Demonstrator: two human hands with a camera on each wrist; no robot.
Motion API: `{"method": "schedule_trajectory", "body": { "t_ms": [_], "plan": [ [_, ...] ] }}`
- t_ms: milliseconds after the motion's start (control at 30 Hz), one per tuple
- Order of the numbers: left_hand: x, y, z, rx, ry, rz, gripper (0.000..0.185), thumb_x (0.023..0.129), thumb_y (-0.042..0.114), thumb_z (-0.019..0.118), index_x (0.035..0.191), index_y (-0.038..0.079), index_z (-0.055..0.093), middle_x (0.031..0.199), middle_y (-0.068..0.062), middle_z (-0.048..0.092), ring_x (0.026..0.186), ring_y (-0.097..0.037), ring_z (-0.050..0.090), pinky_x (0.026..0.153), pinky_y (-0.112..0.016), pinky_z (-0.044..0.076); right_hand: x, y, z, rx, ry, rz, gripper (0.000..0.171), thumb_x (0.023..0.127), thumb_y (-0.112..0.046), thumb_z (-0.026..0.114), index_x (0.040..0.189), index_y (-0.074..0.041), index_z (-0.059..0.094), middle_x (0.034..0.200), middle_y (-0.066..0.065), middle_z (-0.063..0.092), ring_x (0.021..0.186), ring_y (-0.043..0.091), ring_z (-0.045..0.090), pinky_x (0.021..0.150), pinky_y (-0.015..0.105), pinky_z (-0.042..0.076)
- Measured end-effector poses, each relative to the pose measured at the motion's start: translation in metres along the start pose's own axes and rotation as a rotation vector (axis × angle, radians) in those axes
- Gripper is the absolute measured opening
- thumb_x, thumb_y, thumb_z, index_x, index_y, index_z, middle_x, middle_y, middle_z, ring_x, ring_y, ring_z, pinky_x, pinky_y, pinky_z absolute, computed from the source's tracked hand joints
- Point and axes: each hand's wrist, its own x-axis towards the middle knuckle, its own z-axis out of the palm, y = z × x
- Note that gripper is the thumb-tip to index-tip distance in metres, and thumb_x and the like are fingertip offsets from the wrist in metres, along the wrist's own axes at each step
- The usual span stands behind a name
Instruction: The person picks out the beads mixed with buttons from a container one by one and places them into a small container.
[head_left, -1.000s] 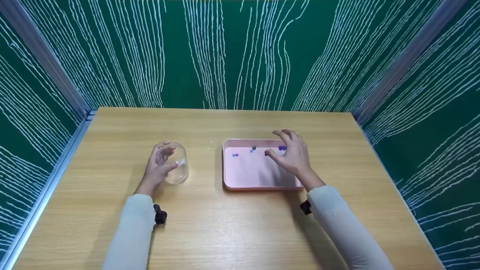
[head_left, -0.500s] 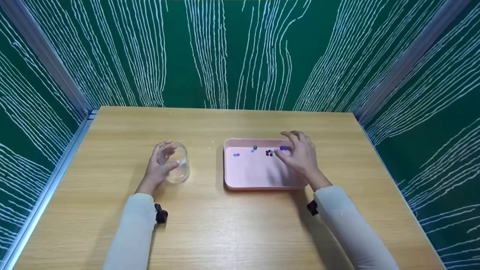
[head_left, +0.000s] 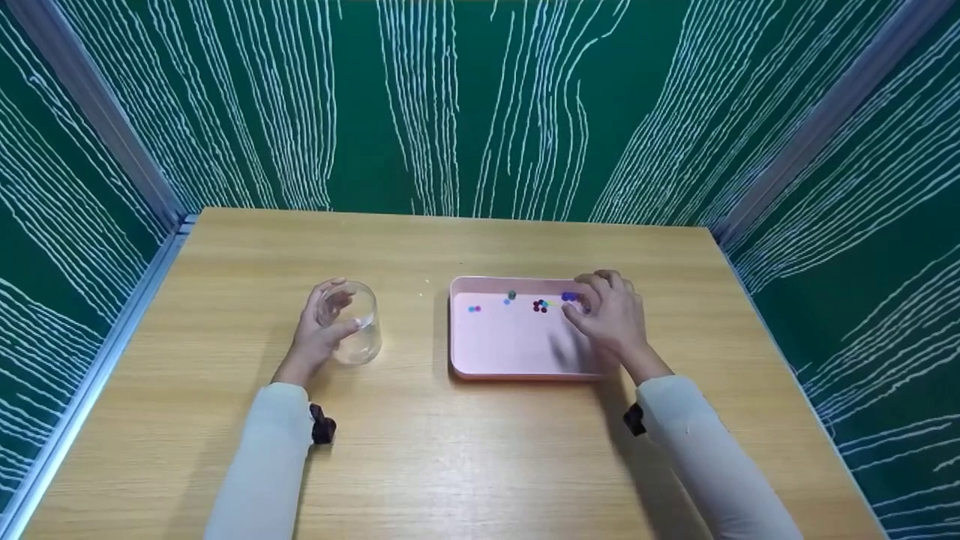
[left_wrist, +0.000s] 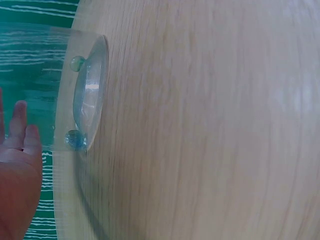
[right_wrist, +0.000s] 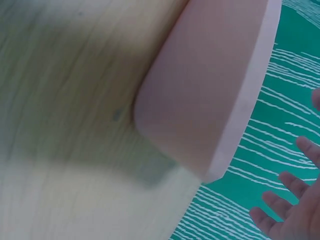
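Note:
My left hand (head_left: 315,334) grips a clear cup (head_left: 361,346) that stands on the left part of the table. Two small greenish balls (left_wrist: 76,139) show at the cup's base in the left wrist view. Over the right end of a pink tray (head_left: 491,345) hovers my right hand (head_left: 613,315), thumb and fingers apart and slightly bent. Its fingertips are close to purple beads (head_left: 569,297), which it partly covers. Left of them lie a dark red bead cluster (head_left: 540,307), a dark green bead (head_left: 512,295) and a blue and pink pair (head_left: 474,309).
The tray's raised wall (right_wrist: 200,85) stands close below the right hand in the right wrist view. Tiny pale specks lie on the wooden table (head_left: 420,465) between cup and tray. Green panels with white lines (head_left: 390,112) enclose the table's back and sides.
My right hand has moved right and slightly toward me across the tray, from the dark red beads to the purple ones, its thumb and fingers drawing closer. The left hand keeps its hold on the cup.

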Motion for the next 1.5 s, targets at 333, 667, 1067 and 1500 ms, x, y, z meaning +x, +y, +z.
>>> {"method": "schedule_trajectory", "body": {
  "t_ms": [333,667,1067,1500],
  "plan": [
    [0.000,-0.001,0.000,0.014,-0.005,-0.012,0.071,0.074,-0.018,0.060,0.138,0.002,0.036,0.124,-0.004,0.056,0.130,-0.037,0.039,0.120,-0.043,0.021,0.003,0.021,0.008,-0.051,-0.036,0.074,0.041,0.079,-0.036,0.071,0.113,-0.014,0.067,0.134,0.017,0.050,0.123,0.041,0.044,0.100,0.061,0.038],
    [0.000,-0.001,0.001,0.013,0.002,-0.001,0.071,0.073,-0.019,0.060,0.137,0.000,0.036,0.124,-0.007,0.057,0.125,-0.029,0.046,0.120,-0.043,0.023,0.001,0.037,0.018,-0.040,-0.118,0.184,0.037,0.080,-0.031,0.072,0.113,-0.016,0.068,0.136,0.017,0.048,0.123,0.041,0.042,0.101,0.062,0.036],
    [0.000,-0.001,0.003,-0.029,-0.010,0.012,0.071,0.072,-0.019,0.059,0.137,0.000,0.036,0.120,-0.001,0.059,0.126,-0.033,0.044,0.119,-0.044,0.021,0.002,0.047,0.024,-0.132,-0.116,0.119,0.033,0.080,-0.031,0.066,0.109,-0.015,0.069,0.131,0.021,0.051,0.119,0.044,0.045,0.094,0.061,0.042],
    [0.000,0.001,0.001,-0.011,-0.024,-0.008,0.071,0.076,-0.019,0.058,0.140,-0.002,0.033,0.130,-0.013,0.051,0.133,-0.042,0.032,0.121,-0.044,0.018,0.007,0.047,0.026,-0.193,-0.101,0.086,0.030,0.082,-0.032,0.061,0.107,-0.017,0.068,0.126,0.022,0.054,0.113,0.045,0.050,0.084,0.060,0.048]
  ]
}}
